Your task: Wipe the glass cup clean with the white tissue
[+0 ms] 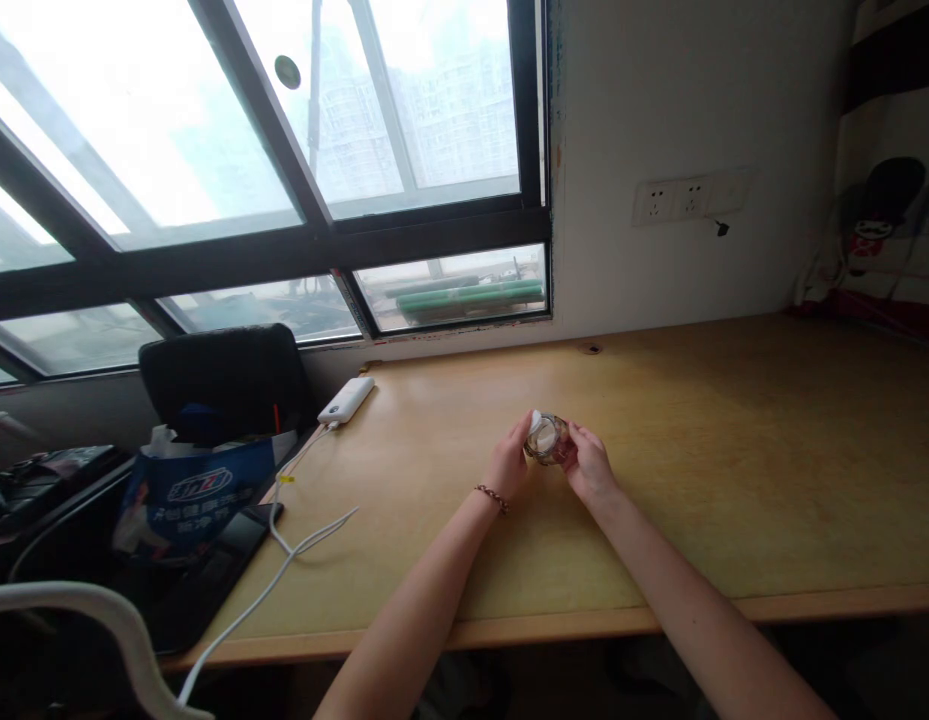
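Note:
Both of my hands meet over the middle of a wooden desk (719,470). Between them sits a small clear glass jar (548,440) with something white at its top. My left hand (508,462), with a bead bracelet on the wrist, has its fingers curled round the jar's left side and the white top. My right hand (588,465) grips the jar from the right with curled fingers. The jar rests on or just above the desk surface; I cannot tell which.
A white power bank (346,400) with a white cable (284,570) lies at the desk's left rear. A blue and white bag (198,495) and a black chair back (224,375) stand at the left. Window behind; wall sockets (685,200) above the desk.

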Tool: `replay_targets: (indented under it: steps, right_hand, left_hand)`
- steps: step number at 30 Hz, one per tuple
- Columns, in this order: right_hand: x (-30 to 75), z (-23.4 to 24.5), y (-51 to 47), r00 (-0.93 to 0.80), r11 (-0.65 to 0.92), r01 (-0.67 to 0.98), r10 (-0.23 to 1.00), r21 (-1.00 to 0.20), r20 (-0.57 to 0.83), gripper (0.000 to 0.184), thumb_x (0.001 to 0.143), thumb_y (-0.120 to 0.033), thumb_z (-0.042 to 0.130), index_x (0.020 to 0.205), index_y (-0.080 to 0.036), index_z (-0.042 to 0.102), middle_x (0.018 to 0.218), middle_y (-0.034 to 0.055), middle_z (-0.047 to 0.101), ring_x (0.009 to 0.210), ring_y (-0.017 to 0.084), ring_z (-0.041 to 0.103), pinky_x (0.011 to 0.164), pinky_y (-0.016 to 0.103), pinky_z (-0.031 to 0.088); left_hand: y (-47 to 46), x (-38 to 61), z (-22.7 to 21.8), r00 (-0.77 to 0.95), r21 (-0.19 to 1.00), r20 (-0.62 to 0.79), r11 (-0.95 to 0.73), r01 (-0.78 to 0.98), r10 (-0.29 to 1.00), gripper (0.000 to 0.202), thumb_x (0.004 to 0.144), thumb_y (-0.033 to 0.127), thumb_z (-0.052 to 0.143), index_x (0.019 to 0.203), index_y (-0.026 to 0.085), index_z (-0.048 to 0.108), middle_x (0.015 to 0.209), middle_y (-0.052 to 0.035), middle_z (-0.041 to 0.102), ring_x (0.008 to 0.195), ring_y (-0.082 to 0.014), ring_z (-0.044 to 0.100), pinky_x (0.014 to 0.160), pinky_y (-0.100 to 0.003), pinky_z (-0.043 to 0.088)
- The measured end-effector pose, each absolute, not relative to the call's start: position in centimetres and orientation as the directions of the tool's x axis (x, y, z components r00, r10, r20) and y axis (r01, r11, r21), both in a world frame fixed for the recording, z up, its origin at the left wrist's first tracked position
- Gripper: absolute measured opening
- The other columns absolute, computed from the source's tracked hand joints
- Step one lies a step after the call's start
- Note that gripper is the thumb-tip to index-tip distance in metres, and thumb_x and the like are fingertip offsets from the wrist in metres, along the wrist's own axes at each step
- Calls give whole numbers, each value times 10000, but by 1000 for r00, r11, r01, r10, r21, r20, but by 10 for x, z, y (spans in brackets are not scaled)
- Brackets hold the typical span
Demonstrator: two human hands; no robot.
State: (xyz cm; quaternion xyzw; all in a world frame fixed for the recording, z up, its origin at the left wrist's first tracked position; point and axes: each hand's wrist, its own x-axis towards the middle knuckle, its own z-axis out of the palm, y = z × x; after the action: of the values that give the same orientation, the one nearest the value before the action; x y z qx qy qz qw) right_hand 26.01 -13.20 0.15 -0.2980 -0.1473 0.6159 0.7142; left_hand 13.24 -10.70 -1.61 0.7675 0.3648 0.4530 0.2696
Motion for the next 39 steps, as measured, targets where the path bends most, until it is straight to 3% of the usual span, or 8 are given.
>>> replay_targets:
  steps: [4, 8, 14, 21, 27, 34, 39]
  right_hand:
    - [264, 2, -131, 213, 73, -788, 964, -611, -159, 34, 710, -159, 538, 742, -149, 537, 623, -2, 612, 516, 106, 556, 428, 194, 435]
    - [266, -1, -129, 223, 86, -786, 963, -612, -150, 47, 698, -166, 557, 735, -153, 531, 620, -9, 606, 506, 98, 548, 416, 182, 424]
    - [264, -4, -128, 254, 111, -788, 955, -605, -155, 77, 679, -170, 581, 723, -154, 520, 605, -14, 598, 516, 103, 553, 457, 205, 449]
    - [274, -4, -122, 378, 222, -791, 910, -570, -169, 70, 683, -174, 577, 719, -157, 519, 605, -23, 600, 518, 102, 555, 480, 220, 450]
    - [286, -10, -116, 367, 197, -849, 888, -490, -279, 82, 735, -138, 485, 664, -167, 513, 512, -43, 570, 458, 88, 524, 461, 215, 435]
    - [285, -16, -113, 278, 120, -848, 930, -517, -239, 112, 745, -164, 482, 639, -176, 517, 517, -50, 571, 429, 86, 494, 445, 223, 426]
    - [287, -16, -111, 277, 122, -851, 930, -510, -241, 133, 754, -165, 469, 635, -177, 528, 530, -41, 583, 439, 89, 500, 471, 233, 442]
  left_hand:
    - [-113, 130, -4, 466, 594, 519, -694, 406, 717, 741, 604, -64, 276, 1273, 253, 304, 1340, 9, 292, 1190, -156, 332, 998, -325, 288]
    - [-116, 130, 1, 533, 516, 501, -730, 448, 682, 782, 594, -84, 252, 1288, 278, 259, 1362, 28, 237, 1202, -147, 311, 1003, -317, 286]
    - [-110, 133, -17, 452, 592, 487, -663, 458, 748, 781, 576, -73, 300, 1290, 240, 266, 1354, -14, 260, 1198, -184, 319, 990, -339, 307]
    - [-119, 151, -33, 372, 723, 500, -613, 317, 782, 649, 661, -18, 342, 1279, 171, 283, 1316, -72, 333, 1212, -192, 291, 1016, -402, 245]
    - [-126, 157, -34, 455, 689, 494, -653, 315, 741, 690, 669, -16, 357, 1311, 179, 195, 1353, -75, 256, 1242, -200, 221, 1024, -394, 243]
    - [-116, 151, -36, 384, 710, 505, -625, 325, 773, 677, 674, -10, 365, 1305, 175, 207, 1333, -77, 298, 1221, -195, 275, 1020, -409, 243]
    - [-123, 157, -37, 380, 668, 571, -681, 300, 728, 728, 665, -28, 333, 1327, 189, 124, 1379, -53, 183, 1255, -185, 186, 1035, -404, 210]
